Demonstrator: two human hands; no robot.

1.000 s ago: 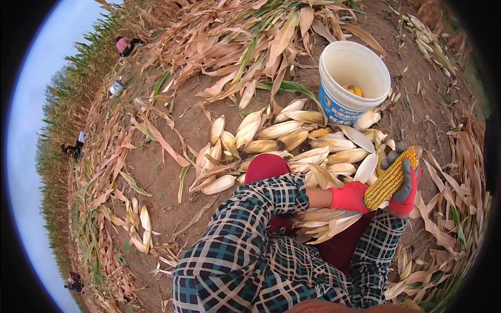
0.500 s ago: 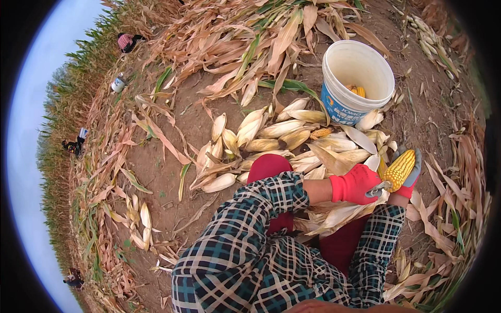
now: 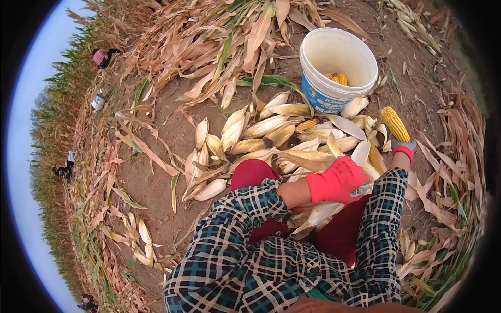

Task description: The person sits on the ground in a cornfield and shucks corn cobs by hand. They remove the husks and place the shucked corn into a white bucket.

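Observation:
In a red glove with grey fingers, my right hand point(image 3: 404, 148) is closed around the base of a husked yellow ear of corn point(image 3: 395, 124), which points up toward the far side. My left hand point(image 3: 339, 180), gloved alike, is curled closed above my knees; what its fingers hold, if anything, is hidden. Pale loose husks point(image 3: 318, 216) lie just below it. Beyond both hands spreads a pile of ears still in dry husks point(image 3: 255, 130), with one partly bared ear point(image 3: 307, 125) among them. A white bucket point(image 3: 339, 60) with a blue label stands behind the pile, several yellow ears point(image 3: 338, 78) inside.
Cut corn stalks and dry leaves point(image 3: 198, 68) heap up at the far left, and more leaves point(image 3: 443, 193) line the right. Unhusked ears point(image 3: 142, 240) lie on the soil to the left. Distant people point(image 3: 104, 57) sit near the standing corn point(image 3: 52, 130).
My right hand has carried the yellow ear away from my left hand, toward the far side. The left hand has come off the ear's base. The view has shifted slightly.

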